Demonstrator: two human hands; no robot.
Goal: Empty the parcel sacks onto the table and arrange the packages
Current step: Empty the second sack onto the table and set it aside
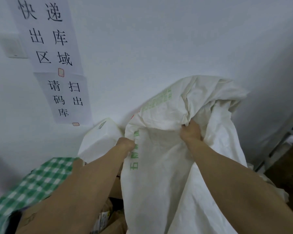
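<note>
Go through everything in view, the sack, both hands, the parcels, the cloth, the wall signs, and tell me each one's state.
Sack: held up, crumpled, gripped by both hands.
Left hand: grips the sack's left edge.
Right hand: grips a bunched fold near the top.
White parcel: wrapped, lying left of the sack.
Cardboard parcels: lying loose below the sack.
Checked cloth: spread out, lower left.
Wall signs: stuck up flat.

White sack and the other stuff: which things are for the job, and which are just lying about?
For the job: white sack, gripped by left hand and right hand; white parcel; brown packages below.
Just there: paper signs; wall switch; metal rack; green checked cloth.
</note>
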